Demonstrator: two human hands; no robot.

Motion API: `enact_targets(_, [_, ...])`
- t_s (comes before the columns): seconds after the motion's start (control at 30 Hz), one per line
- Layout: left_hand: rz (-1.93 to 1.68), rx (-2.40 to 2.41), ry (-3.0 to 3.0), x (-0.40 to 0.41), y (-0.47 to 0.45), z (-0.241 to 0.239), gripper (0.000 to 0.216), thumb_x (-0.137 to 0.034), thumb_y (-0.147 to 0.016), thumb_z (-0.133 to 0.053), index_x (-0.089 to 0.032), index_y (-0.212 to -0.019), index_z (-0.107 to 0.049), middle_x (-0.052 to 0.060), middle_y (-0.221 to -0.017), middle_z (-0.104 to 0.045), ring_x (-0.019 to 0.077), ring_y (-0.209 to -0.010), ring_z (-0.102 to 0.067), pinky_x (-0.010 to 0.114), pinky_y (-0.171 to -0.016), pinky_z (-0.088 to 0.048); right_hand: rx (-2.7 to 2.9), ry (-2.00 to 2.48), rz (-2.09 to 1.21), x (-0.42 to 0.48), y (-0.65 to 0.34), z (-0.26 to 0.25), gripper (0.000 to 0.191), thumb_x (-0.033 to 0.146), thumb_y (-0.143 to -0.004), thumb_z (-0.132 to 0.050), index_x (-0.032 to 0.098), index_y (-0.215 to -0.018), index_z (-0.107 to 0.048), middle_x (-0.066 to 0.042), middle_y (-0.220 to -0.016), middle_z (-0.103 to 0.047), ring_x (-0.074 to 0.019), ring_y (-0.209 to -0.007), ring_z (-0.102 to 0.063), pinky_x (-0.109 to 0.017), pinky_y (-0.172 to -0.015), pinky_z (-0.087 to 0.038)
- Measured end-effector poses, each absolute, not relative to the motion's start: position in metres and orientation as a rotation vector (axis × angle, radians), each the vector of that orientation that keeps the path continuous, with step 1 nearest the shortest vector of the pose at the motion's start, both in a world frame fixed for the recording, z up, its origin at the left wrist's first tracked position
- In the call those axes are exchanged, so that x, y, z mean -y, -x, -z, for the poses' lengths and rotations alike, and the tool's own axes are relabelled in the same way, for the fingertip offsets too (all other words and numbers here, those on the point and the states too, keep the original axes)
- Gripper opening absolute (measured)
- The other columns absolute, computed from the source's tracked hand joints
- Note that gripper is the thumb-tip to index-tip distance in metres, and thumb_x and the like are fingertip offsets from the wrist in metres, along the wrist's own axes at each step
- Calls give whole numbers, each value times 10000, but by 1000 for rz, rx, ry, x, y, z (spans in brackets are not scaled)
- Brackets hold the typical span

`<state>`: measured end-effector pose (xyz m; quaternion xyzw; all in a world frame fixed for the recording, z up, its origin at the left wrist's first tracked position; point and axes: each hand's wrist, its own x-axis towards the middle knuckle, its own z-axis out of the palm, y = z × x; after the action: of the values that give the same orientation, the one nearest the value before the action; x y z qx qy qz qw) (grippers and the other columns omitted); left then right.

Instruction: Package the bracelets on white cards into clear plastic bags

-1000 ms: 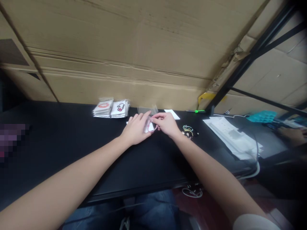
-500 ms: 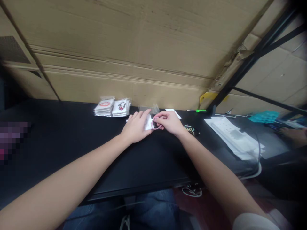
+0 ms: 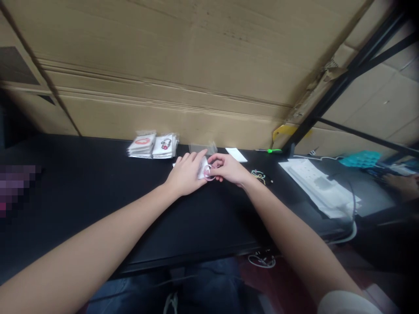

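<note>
My left hand point(image 3: 186, 174) lies over a small white packet point(image 3: 203, 168) on the black table, its thumb along the near edge and its fingers across the top. The hand covers much of the packet. At the packet's right edge, my right hand point(image 3: 231, 170) pinches a thin pink bracelet point(image 3: 210, 179) between thumb and fingers. Part of the bracelet overlaps the white packet; whether it lies inside or on top, I cannot tell. Behind my hands are some clear plastic bags point(image 3: 202, 149). A white card point(image 3: 236, 155) lies just beyond my right hand.
Two stacks of bagged bracelets, one orange-red point(image 3: 141, 147) and one dark point(image 3: 164, 147), stand by the cardboard wall. Loose bracelets point(image 3: 258, 176) lie beside my right wrist. Farther right are a green-handled tool point(image 3: 273, 151), papers point(image 3: 314, 185), a teal tray-like object point(image 3: 362, 159) and another person's hand point(image 3: 401, 183).
My right hand has shifted slightly left, bringing the pink bracelet closer over the white packet. My left hand stays nearly in place.
</note>
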<state>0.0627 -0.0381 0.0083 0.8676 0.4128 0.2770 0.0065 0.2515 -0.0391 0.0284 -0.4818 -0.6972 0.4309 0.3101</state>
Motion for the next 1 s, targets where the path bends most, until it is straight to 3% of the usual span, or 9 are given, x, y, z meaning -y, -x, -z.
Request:
enact_targets(0.27, [-837, -1304, -2829, 43, -67, -10, 713, -375, -788, -564, -204, -1412, -264, 110, -1198, -523, 301, -1048, -468, 447, -894, -347, 1963, 1394, -533, 34, -241, -19, 297, 282, -609, -696, 191, -832, -523, -1, -730, -583, -130, -627, -528, -266, -582, -422])
enact_targets(0.43, [-826, -1312, -2848, 45, -70, -10, 666, -323, -775, -573, -215, -1379, -317, 96, -1157, -541, 287, -1013, -481, 430, -864, -364, 1888, 1474, -385, 33, -229, -10, 359, 290, -600, -706, 208, -891, -513, -8, -760, -616, -145, -632, -545, -279, -582, -410])
enact_targets(0.53, [-823, -1324, -2837, 43, -69, -10, 641, -353, -787, -567, -212, -1367, -335, 100, -1146, -544, 292, -1002, -484, 432, -841, -375, 1862, 1454, -455, 32, -229, -11, 335, 305, -625, -705, 210, -892, -526, -9, -741, -618, -146, -620, -554, -283, -573, -419])
enact_targets(0.73, [-847, -1375, -2814, 38, -62, -10, 651, -422, -785, -581, -207, -1356, -353, 107, -1164, -528, 301, -1022, -477, 434, -844, -378, 1809, 1287, -1052, 34, -253, -25, 224, 391, -747, -629, 186, -825, -583, -2, -611, -564, -117, -519, -523, -263, -496, -436])
enact_targets(1.0, [-826, -1334, -2826, 42, -69, -10, 650, -393, -785, -582, -205, -1360, -345, 102, -1146, -533, 295, -1004, -481, 438, -843, -378, 1913, 1334, -572, 29, -238, -9, 282, 317, -621, -708, 203, -742, -481, 30, -675, -501, -115, -605, -453, -270, -569, -387])
